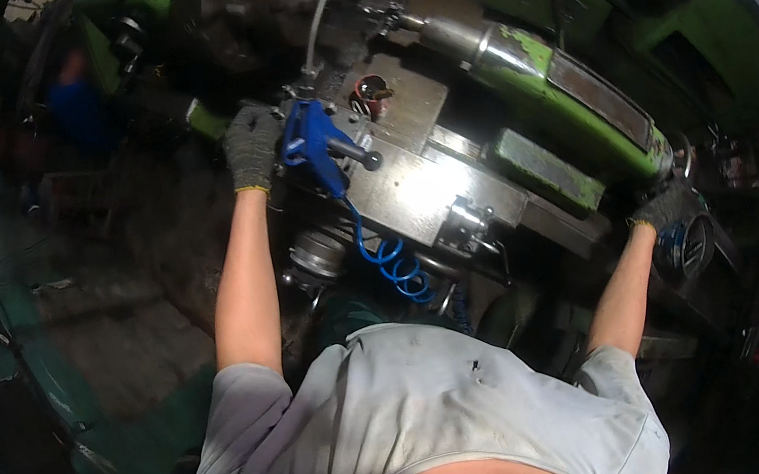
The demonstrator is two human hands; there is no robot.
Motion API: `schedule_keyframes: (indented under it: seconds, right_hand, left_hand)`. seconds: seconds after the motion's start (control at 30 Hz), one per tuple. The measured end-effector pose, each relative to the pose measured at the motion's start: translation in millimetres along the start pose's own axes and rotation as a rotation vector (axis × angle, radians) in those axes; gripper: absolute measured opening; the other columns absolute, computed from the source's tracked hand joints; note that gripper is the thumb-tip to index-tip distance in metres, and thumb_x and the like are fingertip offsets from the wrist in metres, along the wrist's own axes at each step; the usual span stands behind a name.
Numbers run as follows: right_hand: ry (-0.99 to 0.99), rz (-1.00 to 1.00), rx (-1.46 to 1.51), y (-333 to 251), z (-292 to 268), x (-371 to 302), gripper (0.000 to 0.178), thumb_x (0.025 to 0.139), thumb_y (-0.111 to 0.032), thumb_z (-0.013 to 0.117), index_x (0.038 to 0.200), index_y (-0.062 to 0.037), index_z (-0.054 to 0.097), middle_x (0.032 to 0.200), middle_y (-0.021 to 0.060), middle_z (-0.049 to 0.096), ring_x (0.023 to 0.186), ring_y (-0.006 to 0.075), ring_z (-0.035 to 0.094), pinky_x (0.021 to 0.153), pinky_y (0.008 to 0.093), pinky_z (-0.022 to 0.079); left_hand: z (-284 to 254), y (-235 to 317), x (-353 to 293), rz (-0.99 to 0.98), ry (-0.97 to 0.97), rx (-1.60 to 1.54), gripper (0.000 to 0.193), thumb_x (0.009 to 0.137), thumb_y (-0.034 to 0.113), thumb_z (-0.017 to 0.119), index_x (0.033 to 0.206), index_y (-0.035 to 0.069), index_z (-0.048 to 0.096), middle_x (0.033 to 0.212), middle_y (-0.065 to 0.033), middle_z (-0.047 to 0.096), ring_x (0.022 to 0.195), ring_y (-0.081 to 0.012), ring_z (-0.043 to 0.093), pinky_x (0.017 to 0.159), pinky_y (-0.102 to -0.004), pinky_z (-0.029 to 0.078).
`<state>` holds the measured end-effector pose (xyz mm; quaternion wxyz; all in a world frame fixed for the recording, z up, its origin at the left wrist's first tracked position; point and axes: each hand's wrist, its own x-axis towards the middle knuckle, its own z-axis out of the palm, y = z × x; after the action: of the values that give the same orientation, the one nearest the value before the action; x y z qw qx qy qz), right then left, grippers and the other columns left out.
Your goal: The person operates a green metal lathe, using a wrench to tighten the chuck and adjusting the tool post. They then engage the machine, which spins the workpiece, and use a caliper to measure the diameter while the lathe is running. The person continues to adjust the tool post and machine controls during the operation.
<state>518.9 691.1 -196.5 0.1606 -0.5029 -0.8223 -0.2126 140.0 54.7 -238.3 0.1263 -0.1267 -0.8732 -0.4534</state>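
Observation:
My left hand (250,148), in a grey knit glove with a yellow cuff, is just left of a blue air blow gun (312,142) on the lathe carriage. Its fingers look curled at the carriage's edge; what they grip is hidden. A coiled blue hose (395,265) hangs from the gun. Far to the right, my right hand (668,204), also gloved, rests at the end of the green tailstock (579,100), its fingers lost in shadow. A round, blue-ringed part (684,246) sits just below it. Ahead is the metal chuck (257,0).
A small red-brown cup (372,96) stands on the carriage plate. A ball-ended lever (354,152) juts beside the blow gun. A thin pale tube (318,30) rises toward the chuck. A clamp-like metal block (467,225) sits at the carriage's near edge. Wires (7,343) lie on the green floor.

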Motion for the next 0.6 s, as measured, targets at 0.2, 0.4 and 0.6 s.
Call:
schedule_keyframes:
  seconds: [0.2, 0.4, 0.6]
  right_hand:
    - [-0.011, 0.178, 0.595, -14.3, 26.9, 9.0, 0.051, 0.089, -0.038, 0.058, 0.133, -0.0133, 0.062, 0.122, 0.0126, 0.065, 0.108, 0.0292, 0.062, 0.093, 0.0413, 0.051]
    - [-0.288, 0.760, 1.550, 1.5, 39.3, 26.7, 0.081, 0.089, -0.071, 0.040, 0.152, -0.0200, 0.047, 0.151, 0.0108, 0.047, 0.134, 0.0365, 0.046, 0.106, 0.0531, 0.044]
    - [-0.566, 0.883, 1.839, 5.3, 35.5, 24.8, 0.095, 0.088, -0.088, 0.031, 0.161, -0.0277, 0.041, 0.166, 0.0071, 0.038, 0.147, 0.0397, 0.039, 0.110, 0.0625, 0.042]
  left_hand:
    - [-13.2, 65.9, -13.0, -0.201, 0.087, -0.218, 0.016, 0.084, 0.008, 0.069, 0.099, 0.003, 0.071, 0.089, -0.0081, 0.072, 0.082, -0.0177, 0.065, 0.081, -0.0346, 0.054]
    - [-7.5, 65.2, -16.6, -0.247, 0.050, -0.205, 0.021, 0.086, 0.013, 0.073, 0.105, 0.008, 0.069, 0.097, -0.0123, 0.073, 0.093, -0.0275, 0.070, 0.084, -0.0398, 0.055]
    - [-8.6, 61.2, -17.8, -0.112, 0.106, -0.189, 0.018, 0.088, 0.011, 0.071, 0.105, 0.007, 0.066, 0.098, -0.0133, 0.071, 0.093, -0.0323, 0.069, 0.085, -0.0434, 0.054]
